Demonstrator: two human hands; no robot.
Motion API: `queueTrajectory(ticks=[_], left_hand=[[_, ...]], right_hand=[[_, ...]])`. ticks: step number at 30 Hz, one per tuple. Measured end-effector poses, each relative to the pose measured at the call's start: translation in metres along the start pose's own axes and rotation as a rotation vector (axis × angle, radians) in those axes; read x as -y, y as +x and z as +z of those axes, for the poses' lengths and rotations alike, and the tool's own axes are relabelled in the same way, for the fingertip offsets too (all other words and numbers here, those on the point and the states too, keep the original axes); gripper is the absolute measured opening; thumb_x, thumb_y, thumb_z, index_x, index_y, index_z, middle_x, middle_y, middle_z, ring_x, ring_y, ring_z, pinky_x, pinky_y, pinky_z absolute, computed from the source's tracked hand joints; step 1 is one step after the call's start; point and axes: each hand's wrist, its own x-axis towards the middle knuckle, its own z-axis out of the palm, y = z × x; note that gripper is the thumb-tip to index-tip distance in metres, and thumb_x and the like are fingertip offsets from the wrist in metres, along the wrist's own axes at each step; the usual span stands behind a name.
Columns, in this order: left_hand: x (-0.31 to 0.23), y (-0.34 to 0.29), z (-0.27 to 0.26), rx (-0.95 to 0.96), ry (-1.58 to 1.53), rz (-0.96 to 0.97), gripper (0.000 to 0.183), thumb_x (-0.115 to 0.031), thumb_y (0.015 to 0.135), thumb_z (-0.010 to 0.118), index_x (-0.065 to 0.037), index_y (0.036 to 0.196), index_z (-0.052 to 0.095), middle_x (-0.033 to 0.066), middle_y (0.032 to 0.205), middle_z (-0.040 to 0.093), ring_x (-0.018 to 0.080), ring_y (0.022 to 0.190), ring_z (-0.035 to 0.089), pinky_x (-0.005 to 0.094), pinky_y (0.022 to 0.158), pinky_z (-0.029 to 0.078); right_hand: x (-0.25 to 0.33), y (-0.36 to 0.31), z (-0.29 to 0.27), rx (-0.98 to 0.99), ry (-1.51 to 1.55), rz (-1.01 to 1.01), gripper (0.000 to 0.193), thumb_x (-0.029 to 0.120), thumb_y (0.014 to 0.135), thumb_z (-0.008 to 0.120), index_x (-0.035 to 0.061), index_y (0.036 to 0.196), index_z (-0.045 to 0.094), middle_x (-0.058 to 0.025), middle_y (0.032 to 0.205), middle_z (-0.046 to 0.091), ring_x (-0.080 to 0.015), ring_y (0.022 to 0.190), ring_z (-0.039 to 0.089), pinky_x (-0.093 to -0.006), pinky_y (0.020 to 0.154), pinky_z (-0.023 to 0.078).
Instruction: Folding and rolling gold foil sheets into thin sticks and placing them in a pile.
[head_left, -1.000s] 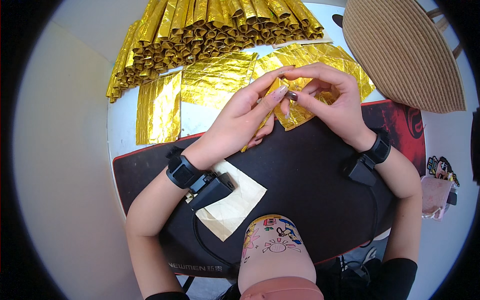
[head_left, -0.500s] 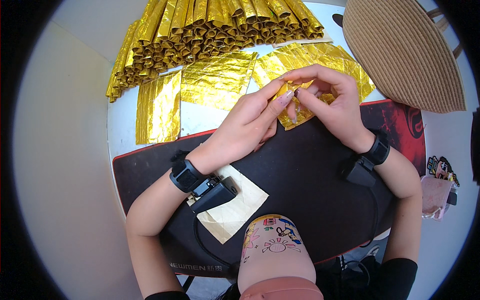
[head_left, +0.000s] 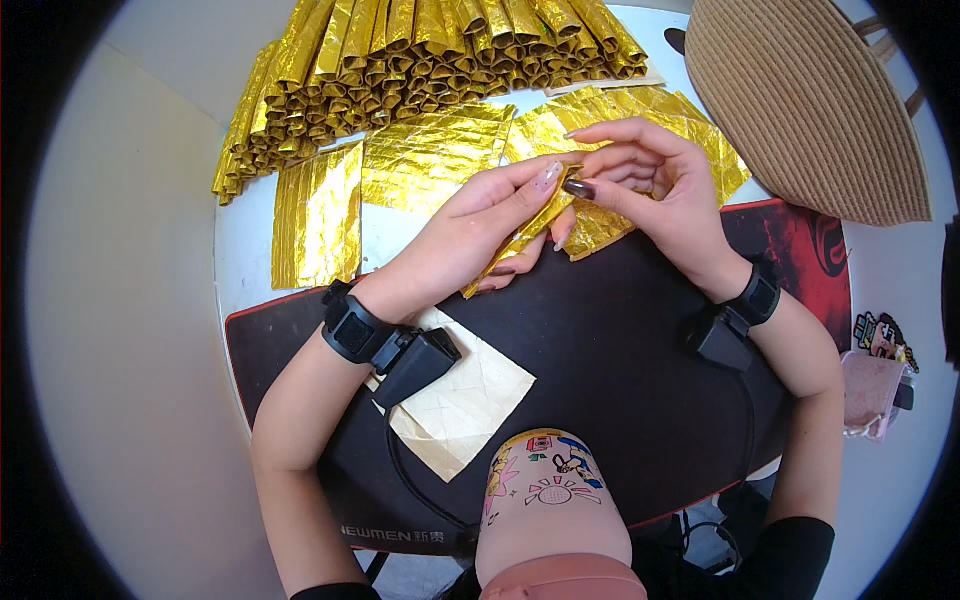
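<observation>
My left hand (head_left: 488,212) grips a narrow roll of gold foil paper (head_left: 532,228), its thumb on top and fingers underneath. The roll slants from upper right to lower left, above the front edge of the foil sheets. At its upper end, my right hand (head_left: 672,198) pinches the foil with the thumb, the other fingers curled behind and partly hidden. Beneath my hands lies a flat gold foil sheet (head_left: 603,232). Further left are a wide foil sheet (head_left: 430,165) and a narrower one (head_left: 318,215).
A large stack of gold foil tubes (head_left: 400,75) fills the back. A woven straw item (head_left: 800,110) stands at back right. A cream paper sheet (head_left: 465,400) rests on the black mat (head_left: 630,350). A pink tumbler (head_left: 555,525) is close in front; a pink pouch (head_left: 872,395) sits far right.
My left hand has shifted left and turned, so the foil roll now shows lengthwise. The right hand's fingers have lifted and spread a little. The cream paper has moved slightly.
</observation>
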Motion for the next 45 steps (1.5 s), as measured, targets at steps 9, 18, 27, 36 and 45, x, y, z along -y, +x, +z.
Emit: queueTrajectory(ticks=[9,18,27,36,45], left_hand=[[0.0008,0.0005,0.0011,0.001,0.019,-0.009,0.041,-0.035,0.100,0.036,-0.009,0.132,0.041,-0.0010,0.079,0.052,0.0013,0.046,0.037,0.0147,0.036,0.028],[0.0018,0.0010,0.0033,-0.004,0.093,0.007,0.038,-0.034,0.100,0.037,-0.008,0.125,0.046,-0.0011,0.080,0.053,0.0008,0.046,0.037,0.0147,0.037,0.030],[0.0035,0.0003,0.0054,0.000,0.147,0.021,0.039,-0.030,0.100,0.037,-0.009,0.133,0.040,-0.0006,0.078,0.051,0.0004,0.045,0.035,0.0140,0.036,0.028],[0.0038,-0.0019,0.0047,-0.030,0.080,0.047,0.043,-0.026,0.099,0.040,-0.009,0.138,0.035,-0.0002,0.074,0.049,0.0007,0.046,0.035,0.0140,0.037,0.027],[0.0019,-0.0022,0.0047,-0.023,0.062,0.024,0.042,-0.021,0.097,0.044,-0.010,0.136,0.036,-0.0023,0.074,0.048,0.0001,0.047,0.035,0.0140,0.037,0.026]], right_hand=[[0.0020,0.0005,-0.0006,0.003,0.005,0.011,0.035,-0.001,0.078,0.067,0.0008,0.113,0.058,-0.0057,0.086,0.066,-0.0077,0.077,0.064,-0.0197,0.073,0.050],[0.0012,-0.0003,-0.0006,-0.003,0.016,0.010,0.038,-0.003,0.078,0.067,0.0007,0.114,0.057,-0.0038,0.086,0.064,-0.0071,0.078,0.064,-0.0182,0.072,0.050],[0.0016,-0.0008,-0.0019,0.001,0.067,-0.001,0.038,-0.006,0.078,0.062,-0.0006,0.115,0.056,-0.0044,0.092,0.062,-0.0071,0.080,0.063,-0.0179,0.072,0.049],[0.0060,-0.0002,-0.0010,-0.016,0.341,0.147,0.034,-0.004,0.081,0.060,-0.0016,0.114,0.055,-0.0095,0.101,0.062,-0.0110,0.088,0.063,-0.0227,0.080,0.051],[-0.0005,0.0000,0.0008,-0.124,-0.127,-0.119,0.018,0.002,0.073,0.074,-0.0005,0.089,0.066,-0.0054,0.090,0.064,-0.0119,0.082,0.064,-0.0245,0.073,0.054]])
